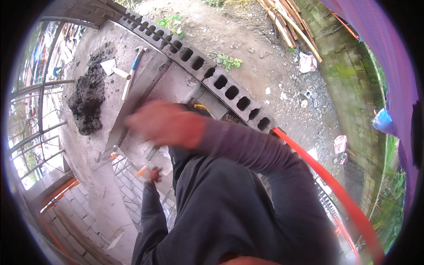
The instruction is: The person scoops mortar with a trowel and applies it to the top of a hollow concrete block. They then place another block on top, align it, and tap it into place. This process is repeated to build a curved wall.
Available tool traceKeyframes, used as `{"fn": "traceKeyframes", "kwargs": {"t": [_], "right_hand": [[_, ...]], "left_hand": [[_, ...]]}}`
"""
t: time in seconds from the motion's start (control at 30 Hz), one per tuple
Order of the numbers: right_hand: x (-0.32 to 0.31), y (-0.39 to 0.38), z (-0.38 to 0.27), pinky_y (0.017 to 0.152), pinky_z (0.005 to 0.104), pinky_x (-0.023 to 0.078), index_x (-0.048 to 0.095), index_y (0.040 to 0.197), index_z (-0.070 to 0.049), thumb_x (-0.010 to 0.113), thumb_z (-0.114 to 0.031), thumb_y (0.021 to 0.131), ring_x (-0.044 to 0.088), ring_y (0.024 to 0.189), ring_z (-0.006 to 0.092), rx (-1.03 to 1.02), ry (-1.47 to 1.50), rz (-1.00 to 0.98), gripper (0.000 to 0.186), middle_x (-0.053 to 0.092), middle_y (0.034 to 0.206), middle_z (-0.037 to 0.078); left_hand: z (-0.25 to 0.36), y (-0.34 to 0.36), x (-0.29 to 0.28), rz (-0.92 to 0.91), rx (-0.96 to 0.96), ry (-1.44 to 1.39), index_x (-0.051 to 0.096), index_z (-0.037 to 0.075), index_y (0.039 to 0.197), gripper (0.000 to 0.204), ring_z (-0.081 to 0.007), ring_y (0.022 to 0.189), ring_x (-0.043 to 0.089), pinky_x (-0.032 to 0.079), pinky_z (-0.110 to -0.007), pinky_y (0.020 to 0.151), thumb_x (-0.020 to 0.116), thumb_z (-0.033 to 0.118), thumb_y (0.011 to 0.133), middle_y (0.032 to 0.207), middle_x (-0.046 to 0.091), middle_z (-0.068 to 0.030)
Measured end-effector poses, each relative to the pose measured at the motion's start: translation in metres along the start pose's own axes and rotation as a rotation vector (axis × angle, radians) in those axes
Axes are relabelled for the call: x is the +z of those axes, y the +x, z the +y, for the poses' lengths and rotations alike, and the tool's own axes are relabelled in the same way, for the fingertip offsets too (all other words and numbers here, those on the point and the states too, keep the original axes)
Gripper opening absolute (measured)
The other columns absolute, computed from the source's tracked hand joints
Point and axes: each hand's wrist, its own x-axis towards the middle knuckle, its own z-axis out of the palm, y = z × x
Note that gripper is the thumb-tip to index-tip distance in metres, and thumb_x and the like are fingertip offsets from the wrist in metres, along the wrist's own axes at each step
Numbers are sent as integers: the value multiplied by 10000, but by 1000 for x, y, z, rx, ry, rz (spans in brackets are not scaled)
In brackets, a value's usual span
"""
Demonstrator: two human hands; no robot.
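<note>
My right hand (pixel 165 124) reaches across the middle of the view, above a concrete ledge. Motion smears its fingers, so whether they hold anything is unclear. Lower down, my left hand (pixel 153 174) appears small, with its fingers bent. Beside these fingers is a short orange-and-white piece (pixel 141 171) whose kind I cannot make out. On the concrete surface ahead and left lies a trowel (pixel 108 67) with a pale blade. Its handle reaches toward a hammer (pixel 134 73) with a blue-and-white handle. Farther left sits a heap of dark wet mortar (pixel 88 99).
A row of hollow concrete blocks (pixel 191 56) runs diagonally from far left toward the right. Beside my right arm curves an orange-red band (pixel 324 173). Wood strips (pixel 289 22) lie on the dirt beyond, near a mossy block wall (pixel 349 88). Metal bars (pixel 42 86) stand at left.
</note>
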Motion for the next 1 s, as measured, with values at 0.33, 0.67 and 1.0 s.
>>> {"fn": "traceKeyframes", "kwargs": {"t": [0.33,0.67,1.0], "right_hand": [[-36,88,-181,733,406,524,668,755,-82,683,-208,773,671,801,306,-591,204,-216,129,672,797,117],[-45,77,-199,683,434,530,656,687,-62,691,-200,753,682,750,327,-607,528,-221,157,672,734,130],[65,3,50,775,377,551,718,1173,-62,685,-304,959,729,880,270,798,223,-464,325,751,1012,178]], "left_hand": [[60,17,41,244,548,915,625,240,1373,502,-255,1141,674,575,-423,922,675,116,889,1437,584,-77],[-120,-17,54,368,571,1515,666,370,1335,447,-341,1192,661,549,-448,1011,661,266,900,1387,635,-131],[241,-265,116,865,1296,242,754,-8,1010,253,-262,1102,717,556,-356,913,600,193,1017,1329,684,-171]]}}
